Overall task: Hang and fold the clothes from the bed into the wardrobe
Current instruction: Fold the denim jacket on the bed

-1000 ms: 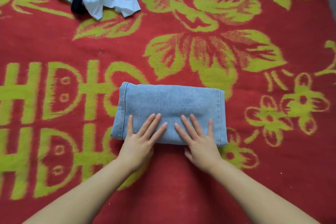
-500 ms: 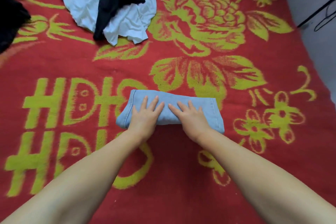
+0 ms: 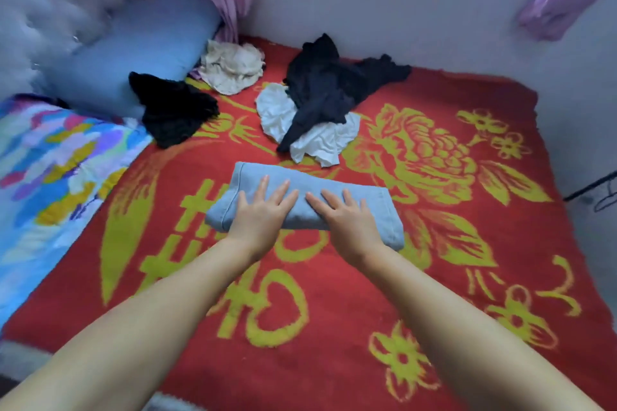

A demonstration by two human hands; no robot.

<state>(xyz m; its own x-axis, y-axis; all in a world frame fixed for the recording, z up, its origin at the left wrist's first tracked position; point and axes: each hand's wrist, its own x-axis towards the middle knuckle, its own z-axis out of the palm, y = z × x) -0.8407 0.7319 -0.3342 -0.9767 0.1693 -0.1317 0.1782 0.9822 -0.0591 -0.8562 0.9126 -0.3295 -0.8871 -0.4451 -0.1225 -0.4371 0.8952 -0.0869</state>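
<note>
Blanket (image 3: 417, 260), red with yellow flowers, covers the bed. Pillow (image 3: 140, 43) lies at its far left corner. Near the far edge sit a black garment (image 3: 327, 87) on a white one (image 3: 317, 137), another black heap (image 3: 173, 110) and a cream cloth (image 3: 232, 67). Folded jeans (image 3: 374, 207) lie mid-blanket, long axis left to right. Left hand (image 3: 260, 213) and right hand (image 3: 350, 220) press flat on them, fingers straight.
</note>
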